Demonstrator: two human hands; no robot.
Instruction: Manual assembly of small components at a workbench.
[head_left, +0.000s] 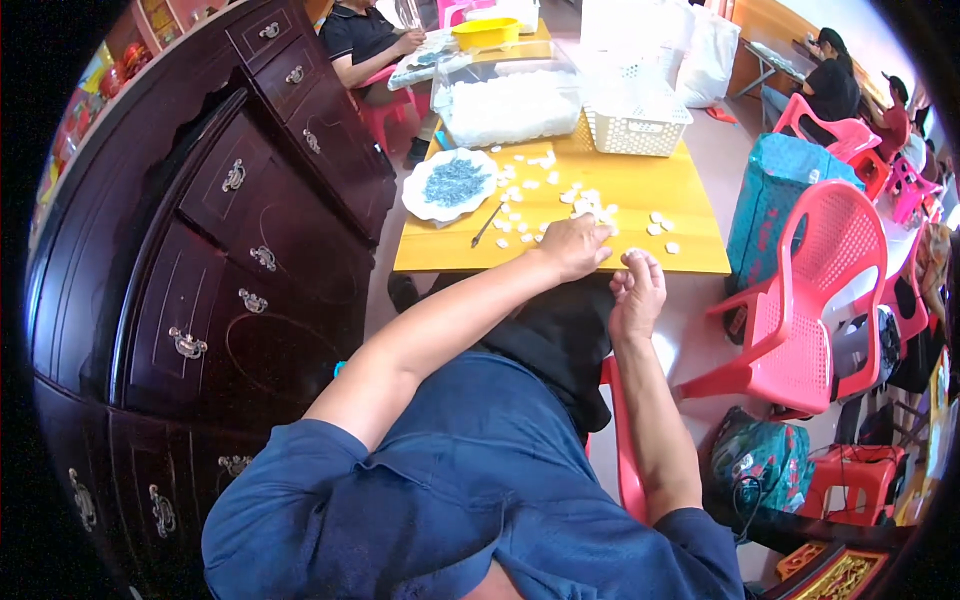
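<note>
Small white flat pieces (pixel 582 203) lie scattered over the yellow tabletop (pixel 690 215). My left hand (pixel 573 248) reaches over the near edge of their thickest cluster, its thumb and forefinger apart and the fingertips by the pieces. Just beyond the table's front edge, my right hand (pixel 638 295) is raised with its fingers curled in. Something small and pale seems to sit at its fingertips, too small to make out. A white scalloped plate (pixel 416 200) holding a heap of bluish-grey bits stands at the left. Near it lies a thin dark stick-like tool (pixel 487 226).
At the table's back stand a clear plastic bin (pixel 510 100) of white material and a cream perforated basket (pixel 640 130). Dark wooden drawers (pixel 215 240) rise on the left. Right are a pink plastic chair (pixel 800 310) and a teal bag (pixel 765 215). Other people sit farther off.
</note>
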